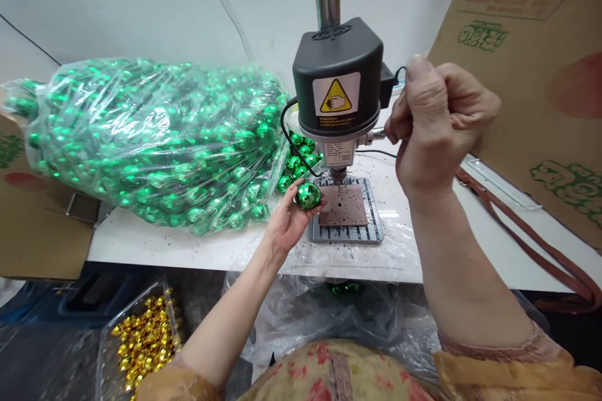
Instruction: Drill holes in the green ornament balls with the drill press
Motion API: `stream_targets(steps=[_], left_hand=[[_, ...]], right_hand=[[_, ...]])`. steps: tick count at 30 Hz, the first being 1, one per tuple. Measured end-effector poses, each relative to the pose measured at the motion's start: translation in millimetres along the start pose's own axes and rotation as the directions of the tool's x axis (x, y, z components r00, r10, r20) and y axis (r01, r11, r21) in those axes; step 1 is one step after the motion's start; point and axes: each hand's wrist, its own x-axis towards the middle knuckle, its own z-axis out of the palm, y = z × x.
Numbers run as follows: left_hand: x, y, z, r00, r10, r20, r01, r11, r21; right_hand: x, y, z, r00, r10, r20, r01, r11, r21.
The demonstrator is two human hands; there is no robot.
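My left hand (288, 219) is closed round a shiny green faceted ball (308, 195), with a small dark spot on its near side. The ball is just left of the wooden block (352, 216) on the slotted metal base (345, 239) of a small bench drill press. Above the block hangs the drill chuck (338, 173) with a thin bit, under the black motor housing (337, 72). To the right of the housing, my right hand (430, 122) is wrapped round the feed handle, whose metal rod (376, 135) runs in behind the fingers; the grip itself is hidden.
A big clear bag (155, 144) of green balls fills the table's left; loose green balls (301, 156) lie behind the ball in hand. Dark shavings litter the white table (155, 247). A carton (531, 94) and brown strap (522, 229) are right; golden balls (145, 338) sit below left.
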Motion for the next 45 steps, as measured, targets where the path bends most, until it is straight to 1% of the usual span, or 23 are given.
stream_targets(steps=[5,8,11,14,17,20,23,25,30,36,45], left_hand=[[7,-15,-1.2,0.999,0.018,-0.034,-0.02,0.999,-0.047],[11,-19,-1.5,0.998,0.014,-0.058,-0.016,0.999,-0.038],[15,-20,-2.4,0.996,0.038,-0.082,-0.04,0.999,-0.027],[20,-23,-4.4,0.991,0.079,-0.108,-0.074,0.996,0.05],[27,-27,-6.7,0.978,0.169,-0.119,-0.142,0.968,0.205],[32,-32,-7.2,0.968,0.241,-0.072,-0.209,0.929,0.305],[36,-36,-4.7,0.964,0.267,-0.015,-0.245,0.904,0.35],[37,-38,-2.0,0.962,0.271,0.016,-0.258,0.893,0.369],[38,-41,1.7,0.96,0.266,0.084,-0.277,0.883,0.378],[40,-44,-0.8,0.956,0.262,0.135,-0.294,0.865,0.405],[45,-50,-4.2,0.942,0.269,0.203,-0.333,0.836,0.437]], right_hand=[[-4,-6,-1,0.999,0.02,0.031,-0.019,0.999,-0.034],[-4,-7,-1,0.999,0.032,0.039,-0.03,0.997,-0.067],[-3,-7,-1,0.999,0.033,0.042,-0.029,0.996,-0.083],[-3,-6,-1,0.999,0.017,0.045,-0.014,0.997,-0.077],[-3,-6,-1,0.998,0.023,0.052,-0.018,0.997,-0.081],[-4,-7,-1,0.999,0.021,0.05,-0.018,0.997,-0.069],[-4,-8,0,0.999,0.03,0.042,-0.027,0.997,-0.073],[-4,-9,0,0.998,0.049,0.039,-0.045,0.995,-0.092],[-4,-10,0,0.998,0.045,0.039,-0.042,0.996,-0.08],[-4,-10,1,0.999,0.024,0.035,-0.023,0.999,-0.039],[-5,-12,1,0.998,0.05,0.028,-0.047,0.993,-0.107]])
